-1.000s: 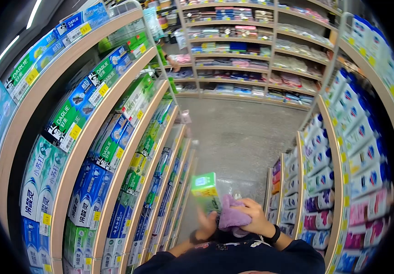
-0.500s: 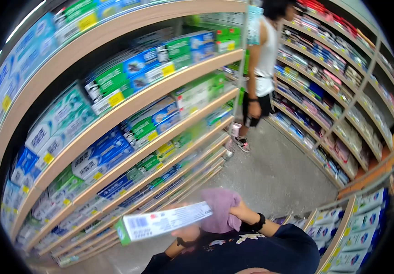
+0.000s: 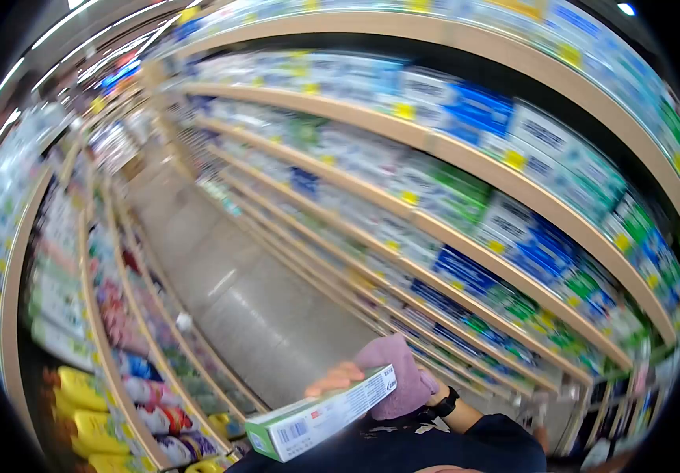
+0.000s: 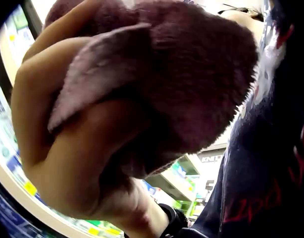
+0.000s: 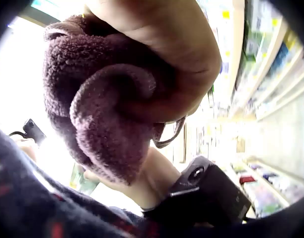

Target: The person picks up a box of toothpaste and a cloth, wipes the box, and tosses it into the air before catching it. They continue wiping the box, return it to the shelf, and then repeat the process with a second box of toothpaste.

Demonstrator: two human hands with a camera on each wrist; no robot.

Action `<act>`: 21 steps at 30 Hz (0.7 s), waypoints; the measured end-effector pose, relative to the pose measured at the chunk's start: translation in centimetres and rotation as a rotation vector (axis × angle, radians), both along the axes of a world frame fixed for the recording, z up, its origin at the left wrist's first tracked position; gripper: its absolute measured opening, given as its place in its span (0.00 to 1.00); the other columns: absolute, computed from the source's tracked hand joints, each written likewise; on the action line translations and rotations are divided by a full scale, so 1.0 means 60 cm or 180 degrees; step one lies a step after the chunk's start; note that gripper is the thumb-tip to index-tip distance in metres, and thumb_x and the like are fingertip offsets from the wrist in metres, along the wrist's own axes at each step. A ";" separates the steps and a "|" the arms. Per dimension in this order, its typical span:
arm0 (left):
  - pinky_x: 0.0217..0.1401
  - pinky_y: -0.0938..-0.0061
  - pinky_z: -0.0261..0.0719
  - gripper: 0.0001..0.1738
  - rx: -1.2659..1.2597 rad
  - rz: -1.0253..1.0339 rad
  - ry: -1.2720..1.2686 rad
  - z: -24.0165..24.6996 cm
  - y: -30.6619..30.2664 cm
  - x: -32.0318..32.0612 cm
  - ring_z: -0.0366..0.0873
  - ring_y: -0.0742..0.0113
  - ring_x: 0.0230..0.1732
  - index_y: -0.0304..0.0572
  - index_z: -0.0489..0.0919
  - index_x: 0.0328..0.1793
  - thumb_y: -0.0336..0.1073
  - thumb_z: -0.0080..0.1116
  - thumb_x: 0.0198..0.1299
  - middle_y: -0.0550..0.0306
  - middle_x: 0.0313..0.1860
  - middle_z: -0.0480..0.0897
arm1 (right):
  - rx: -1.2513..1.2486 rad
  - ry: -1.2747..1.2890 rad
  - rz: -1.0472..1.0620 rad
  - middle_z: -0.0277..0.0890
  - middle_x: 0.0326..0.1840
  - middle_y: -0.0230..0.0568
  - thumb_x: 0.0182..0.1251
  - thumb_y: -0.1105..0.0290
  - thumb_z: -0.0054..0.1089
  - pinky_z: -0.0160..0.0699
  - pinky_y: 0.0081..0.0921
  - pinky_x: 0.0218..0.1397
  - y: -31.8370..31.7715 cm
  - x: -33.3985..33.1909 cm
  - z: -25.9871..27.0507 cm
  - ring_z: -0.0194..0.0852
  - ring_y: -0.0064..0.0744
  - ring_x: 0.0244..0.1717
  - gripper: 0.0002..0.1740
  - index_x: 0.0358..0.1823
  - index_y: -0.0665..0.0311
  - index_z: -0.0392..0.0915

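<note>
My left hand [image 3: 337, 379] holds a long green-and-white carton [image 3: 323, 419], its fingers showing over the far edge. A barcode and small print are on the side facing up at me, with the green end towards the lower left. My right hand [image 3: 436, 388] grips a folded purple plush towel [image 3: 393, 370], which bulges out beside the carton's far end. Both wrist views are largely filled by the towel [image 4: 201, 74], dark and fuzzy. In the right wrist view, fingers curl into the towel [image 5: 102, 119]. The carton hides most of the left palm.
Long shelves [image 3: 466, 158] packed with blue, green and white boxes run along the right, blurred by motion. At the left, shelves [image 3: 88, 315] carry bags and yellow bottles [image 3: 96, 433]. A grey floor [image 3: 253, 307] stretches between them.
My view has swung left, from the textile shelves and a standing person to the long aisle. The carton has turned from upright to lying slanted. The towel stays in my right hand.
</note>
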State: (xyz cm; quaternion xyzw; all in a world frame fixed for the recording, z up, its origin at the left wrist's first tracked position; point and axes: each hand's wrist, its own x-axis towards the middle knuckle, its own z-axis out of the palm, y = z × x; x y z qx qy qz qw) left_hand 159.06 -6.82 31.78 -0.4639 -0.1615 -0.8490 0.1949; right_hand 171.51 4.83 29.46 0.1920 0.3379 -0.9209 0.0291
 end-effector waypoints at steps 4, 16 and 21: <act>0.45 0.50 0.69 0.49 0.0482 0.0119 -0.0191 0.002 -0.087 -0.093 0.74 0.41 0.45 0.39 0.52 0.68 0.53 0.65 0.46 0.33 0.47 0.73 | -0.0223 0.0262 0.0995 0.72 0.53 0.38 0.66 0.69 0.47 0.69 0.25 0.57 -0.049 -0.149 -0.054 0.71 0.27 0.53 0.18 0.55 0.68 0.68; 0.43 0.68 0.76 0.38 -0.1416 0.1551 -0.2180 -0.024 -0.223 -0.234 0.76 0.59 0.39 0.31 0.52 0.65 0.57 0.44 0.62 0.44 0.47 0.72 | 0.0537 0.0428 0.1086 0.69 0.55 0.42 0.58 0.82 0.45 0.70 0.28 0.57 -0.135 -0.430 -0.033 0.69 0.32 0.55 0.24 0.59 0.68 0.61; 0.47 0.70 0.74 0.39 -0.1937 0.2328 -0.2441 -0.036 -0.219 -0.321 0.75 0.59 0.41 0.30 0.53 0.65 0.57 0.45 0.62 0.44 0.48 0.72 | 0.0131 0.0237 0.1199 0.69 0.55 0.44 0.56 0.81 0.48 0.71 0.30 0.57 -0.109 -0.526 -0.022 0.70 0.34 0.54 0.27 0.60 0.69 0.60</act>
